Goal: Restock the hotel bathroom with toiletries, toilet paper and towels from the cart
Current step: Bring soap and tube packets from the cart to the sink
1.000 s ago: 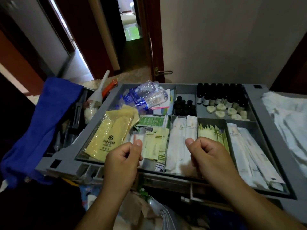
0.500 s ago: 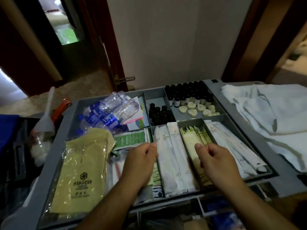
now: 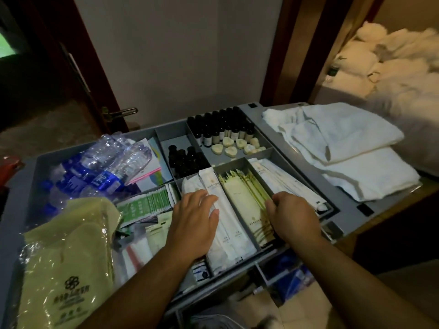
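Sachets likely light, thin, slippery, best pinched at top edge beneath curled right hand, hold hidden; left hand flat on white packets.

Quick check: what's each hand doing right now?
Left hand: open, fingers flat on the white packets.
Right hand: fingers curled into the yellow-green sachets; grip cannot be told.

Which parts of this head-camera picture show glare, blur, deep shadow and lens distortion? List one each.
Head view: glare on the bag and bottles; the bedding, upper right, is blurred; the doorway, upper left, lies in deep shadow; the door frame leans, which is wide-lens distortion.
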